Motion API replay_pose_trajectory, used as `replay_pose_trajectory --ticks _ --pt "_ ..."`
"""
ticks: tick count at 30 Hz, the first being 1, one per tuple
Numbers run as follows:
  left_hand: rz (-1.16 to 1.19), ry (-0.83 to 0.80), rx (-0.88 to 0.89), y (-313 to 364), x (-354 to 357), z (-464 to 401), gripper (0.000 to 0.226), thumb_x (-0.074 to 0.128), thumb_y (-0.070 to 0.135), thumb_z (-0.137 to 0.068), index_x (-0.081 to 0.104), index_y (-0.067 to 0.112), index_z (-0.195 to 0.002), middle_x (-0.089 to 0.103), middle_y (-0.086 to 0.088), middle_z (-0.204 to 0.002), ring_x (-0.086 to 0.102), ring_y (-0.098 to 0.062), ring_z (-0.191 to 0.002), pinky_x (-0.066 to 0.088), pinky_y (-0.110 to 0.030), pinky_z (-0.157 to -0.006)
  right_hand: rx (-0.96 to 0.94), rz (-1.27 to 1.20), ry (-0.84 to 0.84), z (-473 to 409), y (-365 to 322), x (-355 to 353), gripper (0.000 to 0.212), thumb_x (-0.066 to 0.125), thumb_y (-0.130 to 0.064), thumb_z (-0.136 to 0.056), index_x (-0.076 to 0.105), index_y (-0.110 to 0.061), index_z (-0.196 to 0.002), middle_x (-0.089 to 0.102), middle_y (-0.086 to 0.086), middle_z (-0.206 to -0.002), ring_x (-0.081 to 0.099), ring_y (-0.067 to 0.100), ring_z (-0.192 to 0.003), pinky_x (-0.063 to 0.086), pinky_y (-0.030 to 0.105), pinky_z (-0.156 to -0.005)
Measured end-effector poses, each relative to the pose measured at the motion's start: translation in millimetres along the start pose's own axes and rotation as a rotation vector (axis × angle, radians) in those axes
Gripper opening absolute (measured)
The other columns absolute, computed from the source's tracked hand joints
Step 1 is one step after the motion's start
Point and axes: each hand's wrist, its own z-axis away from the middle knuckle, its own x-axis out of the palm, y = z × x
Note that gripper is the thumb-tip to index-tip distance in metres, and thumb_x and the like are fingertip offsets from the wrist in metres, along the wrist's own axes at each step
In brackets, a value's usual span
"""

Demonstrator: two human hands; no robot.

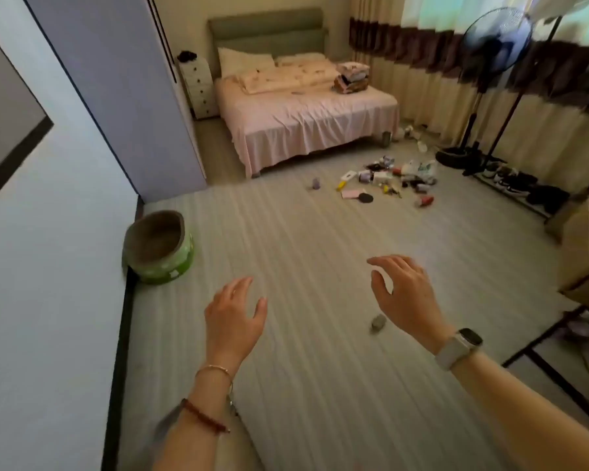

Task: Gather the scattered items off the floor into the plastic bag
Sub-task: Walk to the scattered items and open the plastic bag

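Head view: both hands empty above the floor (303, 232).
Left hand (233, 316) and right hand (405, 297) show fingers spread wide; scattered items (393, 178) lie well beyond, near the bed (303, 120) (individual pieces too blurred to identify).

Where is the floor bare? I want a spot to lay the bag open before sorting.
Bare: the wide striped floor between the round green-sided cat bed and the pink-sheeted bed. Crowded: the heap of scattered bottles and toiletries beside the shoe rack.
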Motion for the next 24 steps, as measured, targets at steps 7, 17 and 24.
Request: replay_pose_trajectory --ticks 7,17,24 --pt "-0.06 -0.2 -0.155 -37 78 -47 0.048 0.05 0.032 -0.089 0.044 0.012 -0.133 0.048 -0.008 -0.135 0.044 -0.025 -0.122 0.035 -0.038 -0.102 0.247 0.027 -0.385 -28 57 89 0.036 0.043 -0.027 -0.093 0.049 -0.019 -0.127 0.059 0.004 -0.125 0.045 0.025 -0.123 0.034 0.04 -0.102" --pt "-0.088 -0.229 -0.096 -6 147 -338 0.047 0.046 0.032 -0.092 0.04 0.015 -0.135 0.045 -0.006 -0.137 0.041 -0.023 -0.125 0.033 -0.037 -0.103 0.329 -0.011 -0.398 -282 143 159 0.039 0.039 -0.03 -0.095 0.043 -0.019 -0.132 0.05 0.003 -0.135 0.039 0.023 -0.128 0.031 0.039 -0.105" --pt "-0.129 -0.235 -0.089 -26 164 -483 0.046 0.047 0.031 -0.092 0.042 0.015 -0.134 0.047 -0.005 -0.136 0.044 -0.023 -0.123 0.034 -0.038 -0.102 0.285 0.019 -0.468 -437 161 219 0.039 0.036 -0.033 -0.095 0.043 -0.023 -0.132 0.049 0.0 -0.136 0.036 0.02 -0.13 0.024 0.038 -0.108"
